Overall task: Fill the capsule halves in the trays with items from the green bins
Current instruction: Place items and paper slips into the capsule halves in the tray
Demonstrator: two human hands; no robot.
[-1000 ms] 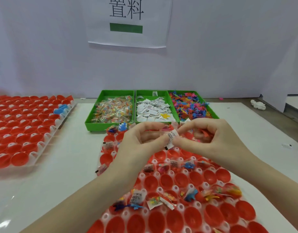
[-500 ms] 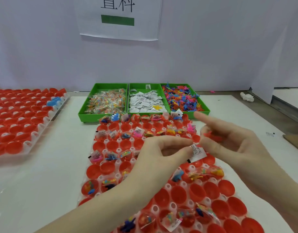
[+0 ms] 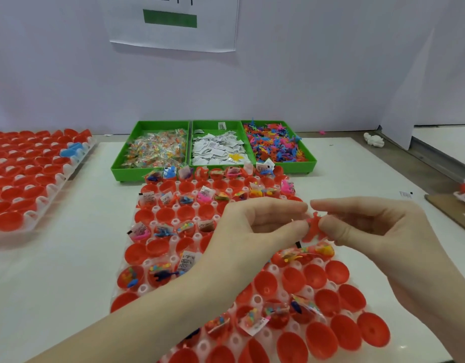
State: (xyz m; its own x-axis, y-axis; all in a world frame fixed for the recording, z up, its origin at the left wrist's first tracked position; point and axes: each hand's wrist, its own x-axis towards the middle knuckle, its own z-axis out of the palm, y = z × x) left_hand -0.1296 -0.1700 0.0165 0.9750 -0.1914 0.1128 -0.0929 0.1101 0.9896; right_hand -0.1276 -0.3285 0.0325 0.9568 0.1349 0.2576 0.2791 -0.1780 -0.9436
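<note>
Over the near tray (image 3: 145,262) of red capsule halves (image 3: 342,297), my left hand (image 3: 255,226) and my right hand (image 3: 370,226) meet fingertip to fingertip. Both pinch a small red plastic figure (image 3: 314,228) between them. Many capsule halves in the far and middle rows hold a figure, a white packet and a clear packet; those nearest me on the right are bare. Behind the tray stand three green bins: clear packets of coloured bits (image 3: 147,173), white packets (image 3: 216,123), and coloured figures (image 3: 311,160).
A second tray (image 3: 29,216) of red capsule halves lies at the left, with a blue piece (image 3: 71,150) on it. A white lump (image 3: 374,140) lies back right, a loose packet (image 3: 405,194) and cardboard (image 3: 451,205) at the right. A paper sign (image 3: 173,35) hangs on the wall.
The white packet that my left hand pinched is gone from its fingers. My hands have come together again, now both on the red figure. The camera has tilted further down.
</note>
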